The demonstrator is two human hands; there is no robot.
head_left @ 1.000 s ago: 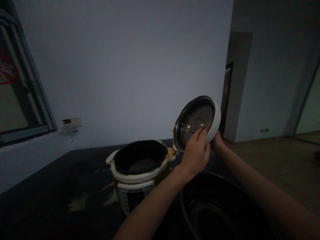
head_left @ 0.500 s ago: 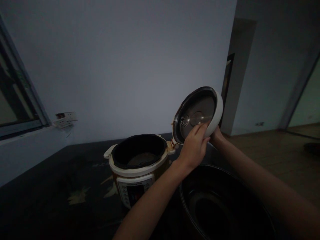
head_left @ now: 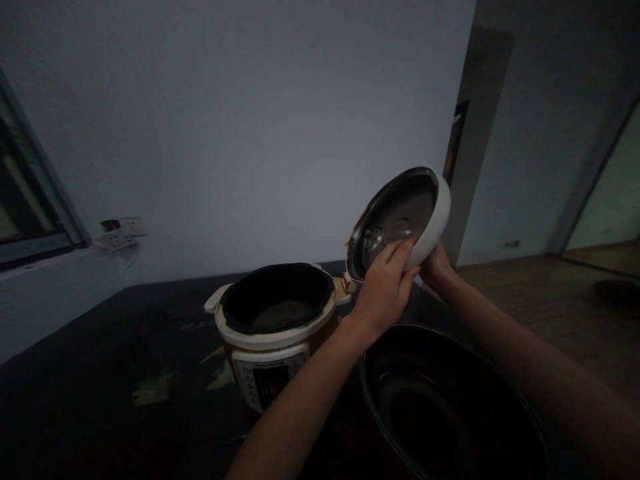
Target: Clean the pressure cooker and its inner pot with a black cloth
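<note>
An electric pressure cooker (head_left: 273,340) with a white rim and a front control panel stands on the dark counter. Its round lid (head_left: 434,230) is raised and tilted at the right, metal inner side facing left, next to the hinge. My left hand (head_left: 387,287) is closed on the lid's lower rim, fingers over the inner side. Behind the lid's white outer side is my right hand (head_left: 436,267); its fingers are mostly hidden, with the hand against the lid. Below my forearms sits a large dark pot (head_left: 440,400). Inside the cooker a dark inner pot (head_left: 280,300) shows.
A pale wall (head_left: 250,133) rises behind the dark counter (head_left: 100,333), which bears leaf-like patterns. Wall sockets (head_left: 120,232) are near the window (head_left: 30,193) at left. A wooden floor (head_left: 540,293) extends beyond the counter at right.
The view has shifted slightly. The lid has tipped a little up and right, with both hands still at it. The cooker and the large pot stay in place.
</note>
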